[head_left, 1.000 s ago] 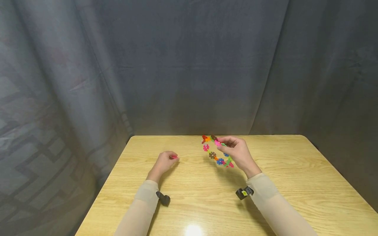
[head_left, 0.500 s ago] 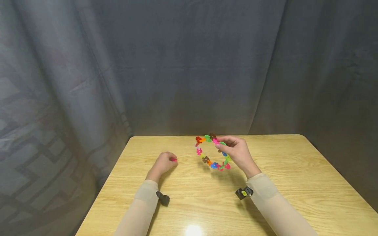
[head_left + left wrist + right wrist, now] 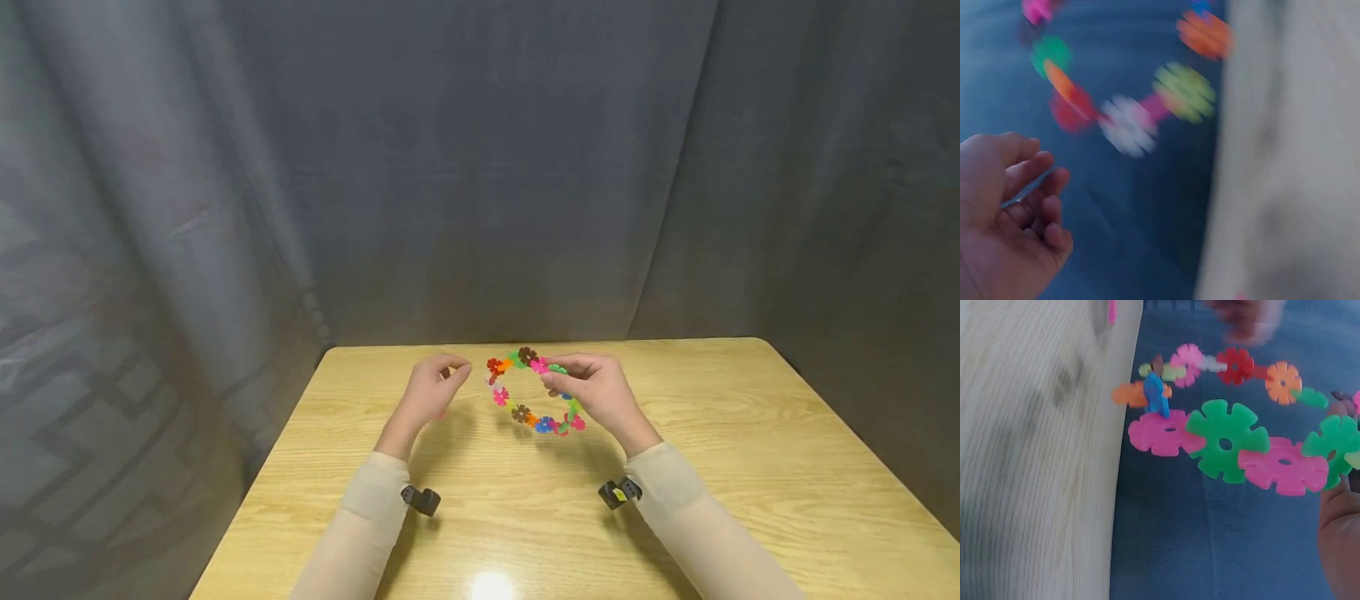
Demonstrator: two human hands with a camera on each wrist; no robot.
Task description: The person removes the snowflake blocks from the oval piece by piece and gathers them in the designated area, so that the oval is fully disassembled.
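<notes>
The right hand (image 3: pixel 596 392) holds a ring (image 3: pixel 532 392) made of bright flower-shaped pieces. Its fingers (image 3: pixel 558 371) pinch the top right part of the ring, so the ring hangs in the air above the desk (image 3: pixel 750 450) and keeps its round shape. In the right wrist view the big pink and green pieces sit close to that hand.

The left hand (image 3: pixel 431 392) is up too, just beside the ring's left side, but not touching it. Its fingers (image 3: pixel 1044 194) are curled in loosely. There may be a small pink piece (image 3: pixel 441 412) under it, but it is too small to be sure. I cannot tell if the fingers pinch it.

A grey curtain (image 3: pixel 480 167) hangs behind the desk.
</notes>
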